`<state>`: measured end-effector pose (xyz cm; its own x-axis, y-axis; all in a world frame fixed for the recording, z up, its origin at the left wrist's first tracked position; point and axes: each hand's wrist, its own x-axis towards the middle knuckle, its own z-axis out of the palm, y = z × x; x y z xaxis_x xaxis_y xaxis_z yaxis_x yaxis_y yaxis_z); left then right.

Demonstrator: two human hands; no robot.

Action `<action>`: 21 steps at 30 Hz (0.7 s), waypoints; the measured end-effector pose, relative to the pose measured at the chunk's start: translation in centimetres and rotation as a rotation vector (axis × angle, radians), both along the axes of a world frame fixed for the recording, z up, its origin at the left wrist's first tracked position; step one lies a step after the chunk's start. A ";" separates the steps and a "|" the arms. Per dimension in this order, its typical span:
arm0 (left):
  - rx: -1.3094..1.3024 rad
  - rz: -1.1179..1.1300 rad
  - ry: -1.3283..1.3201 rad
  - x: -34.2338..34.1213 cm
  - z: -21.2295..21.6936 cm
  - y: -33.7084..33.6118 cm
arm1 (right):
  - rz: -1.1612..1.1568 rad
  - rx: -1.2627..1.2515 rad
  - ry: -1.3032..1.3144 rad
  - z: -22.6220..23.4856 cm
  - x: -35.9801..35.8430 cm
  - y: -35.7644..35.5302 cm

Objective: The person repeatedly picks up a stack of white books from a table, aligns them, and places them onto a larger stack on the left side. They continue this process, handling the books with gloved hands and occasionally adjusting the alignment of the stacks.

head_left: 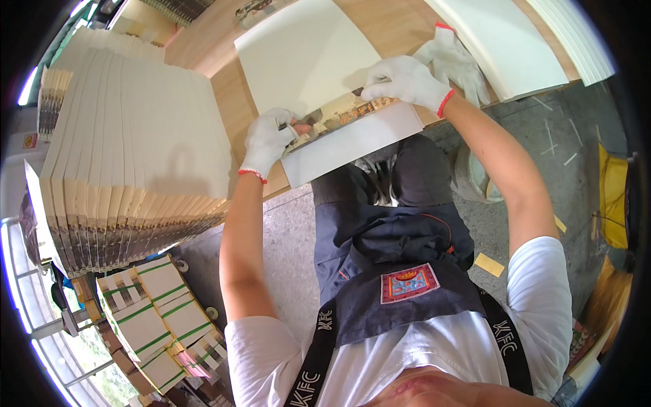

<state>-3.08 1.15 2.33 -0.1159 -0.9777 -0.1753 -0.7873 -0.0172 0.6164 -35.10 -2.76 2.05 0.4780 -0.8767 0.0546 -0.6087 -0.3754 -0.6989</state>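
Observation:
Both my hands wear white knit gloves with red cuffs. My left hand [268, 139] pinches the left end of a printed colour strip [346, 112] that lies between two white sheets. My right hand [405, 83] presses down on the right end of that strip. The upper white sheet [305, 57] lies on the wooden table [230, 102]. The lower white flap [352, 142] hangs over the table's near edge, above my dark apron.
A tall stack of white sheets [135, 149] fills the table's left side. A spare white glove [456, 60] lies beside my right hand. More white sheets [515, 41] sit at the far right. Bundles tied with green straps [159, 315] stand on the floor at lower left.

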 end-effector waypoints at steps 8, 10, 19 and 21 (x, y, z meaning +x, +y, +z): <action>-0.032 -0.201 -0.267 -0.3 1.6 -0.8 | -0.004 -0.052 0.037 -0.9 0.2 0.1; -0.151 -0.374 -0.449 -1.4 3.2 -2.0 | -0.029 -0.021 0.146 -0.1 0.4 0.1; 0.117 -1.186 -0.654 -7.9 6.3 -7.7 | -0.033 -0.146 0.099 -1.3 0.4 -0.2; 0.132 -1.186 -0.751 -8.6 6.8 -7.6 | -0.179 -0.537 0.296 -1.6 -2.6 0.2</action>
<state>-11.68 -6.50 9.08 -0.6867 -0.3379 -0.6436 -0.5098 0.8550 0.0950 -37.70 -2.52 0.42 0.3893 -0.8313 0.3968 -0.8329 -0.5016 -0.2338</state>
